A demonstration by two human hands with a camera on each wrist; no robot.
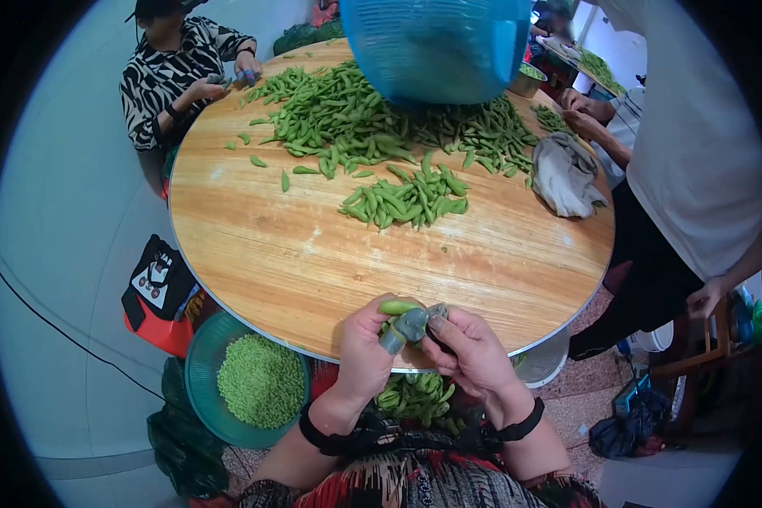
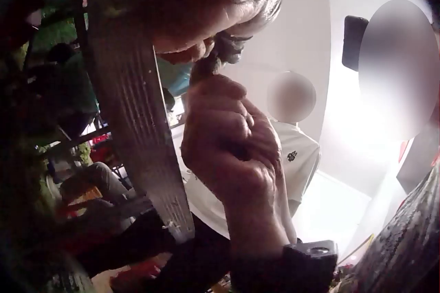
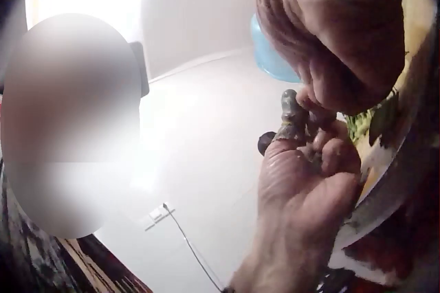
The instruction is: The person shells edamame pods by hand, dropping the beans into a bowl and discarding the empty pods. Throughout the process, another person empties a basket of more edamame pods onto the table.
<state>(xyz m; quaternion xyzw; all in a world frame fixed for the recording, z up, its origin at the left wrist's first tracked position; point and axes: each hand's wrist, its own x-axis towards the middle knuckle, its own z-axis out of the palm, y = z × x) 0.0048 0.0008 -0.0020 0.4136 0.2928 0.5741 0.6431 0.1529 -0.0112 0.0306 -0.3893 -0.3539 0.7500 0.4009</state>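
Observation:
Near the table's front edge, the left hand (image 1: 366, 347) holds a green pod (image 1: 396, 307) against its curled fingers. Its thumb wears a grey cover (image 1: 411, 325) with a yellowish band, also visible on the thumb cover (image 3: 291, 104) in the right wrist view. Touching the left fingertips is the right hand (image 1: 476, 349), its fingers bent and a dark grey covering at its thumb tip; whether it pinches anything is hidden. The left wrist view shows the right hand (image 2: 237, 142) curled below the left hand (image 2: 213, 1). A small pod heap (image 1: 406, 199) lies farther forward.
A large pod pile (image 1: 339, 110) spreads across the round table (image 1: 262, 254) behind, under a blue basket (image 1: 436, 51). A grey cloth (image 1: 567, 173) lies right. Shelled beans (image 1: 261, 381) fill a green basket (image 1: 199, 356) at lower left. People surround the table.

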